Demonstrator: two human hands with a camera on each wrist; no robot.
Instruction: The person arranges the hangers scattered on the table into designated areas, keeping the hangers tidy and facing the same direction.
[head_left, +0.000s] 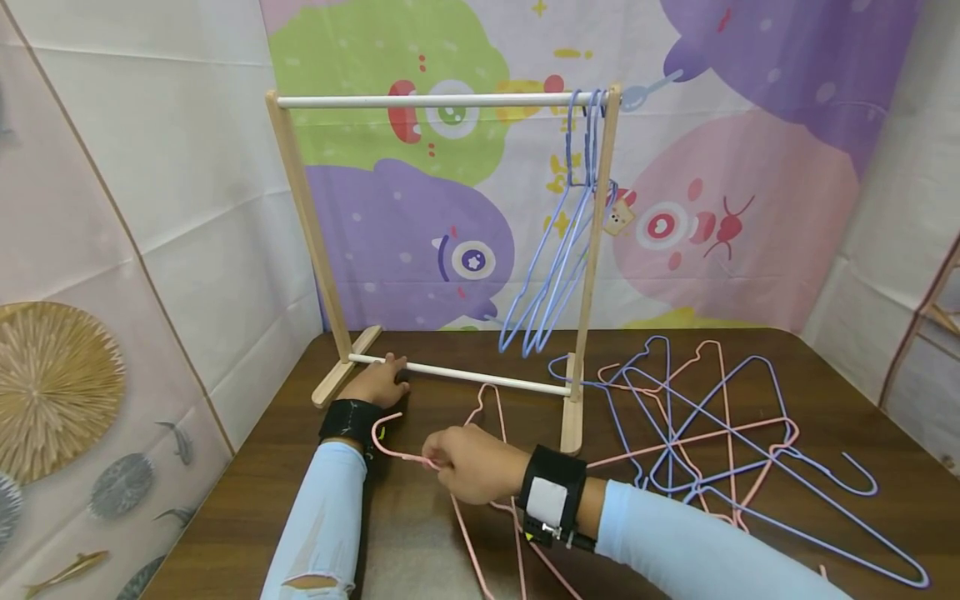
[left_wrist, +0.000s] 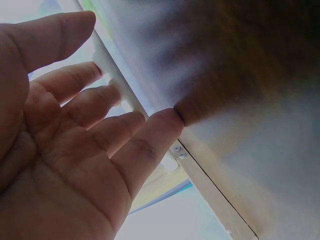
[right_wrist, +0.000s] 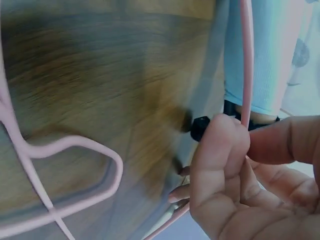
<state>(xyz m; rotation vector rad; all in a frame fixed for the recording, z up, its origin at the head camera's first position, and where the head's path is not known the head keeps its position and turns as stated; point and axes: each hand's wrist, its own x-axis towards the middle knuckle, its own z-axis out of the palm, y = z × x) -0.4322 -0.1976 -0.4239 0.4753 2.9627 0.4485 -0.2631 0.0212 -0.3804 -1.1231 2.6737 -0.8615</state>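
Note:
My right hand (head_left: 476,462) pinches a pink clothes hanger (head_left: 377,439) near the base of its hook, thumb against curled fingers, with the hook turned to the left. In the right wrist view the pink wire (right_wrist: 247,60) runs up from between thumb and fingertips. A second pink hanger (right_wrist: 120,170) lies on the table below that hand. My left hand (head_left: 375,383) rests by the left end of the rack's white lower bar (head_left: 465,377), holding nothing. Its fingers are spread and slightly bent in the left wrist view, beside the white bar (left_wrist: 112,67).
Several blue hangers (head_left: 569,158) hang at the right end of the rack's top bar (head_left: 450,101). A small toast-shaped charm (head_left: 618,217) shows by the right post (head_left: 596,242). Right of the rack, blue and pink hangers (head_left: 727,432) lie tangled on the brown table (head_left: 262,517).

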